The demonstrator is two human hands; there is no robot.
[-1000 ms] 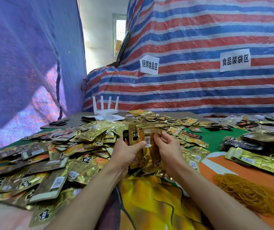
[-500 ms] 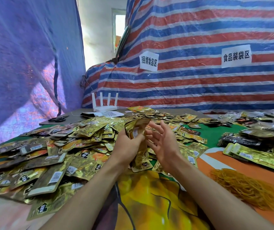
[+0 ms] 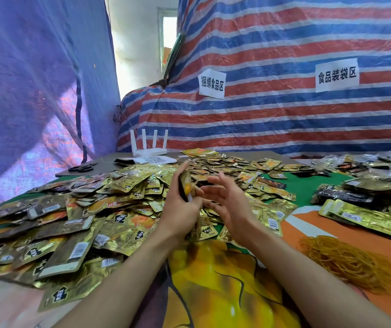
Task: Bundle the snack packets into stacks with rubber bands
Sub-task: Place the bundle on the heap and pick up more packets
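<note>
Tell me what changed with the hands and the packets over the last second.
The right hand let go of the packet stack and drew back, fingers spread. The left hand keeps gripping the stack, now turned edge-on to the camera. The loose packet pile, the rubber bands and the router stayed put.

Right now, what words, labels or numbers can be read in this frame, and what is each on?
"捆绑食品区": left paper sign, taped to the striped tarp.
"食品装袋区": right paper sign, on the same tarp.
Snack packets: black logo print and barcode digits, too blurred to read.
Sheet by the router: a QR code only, no legible words.
</note>
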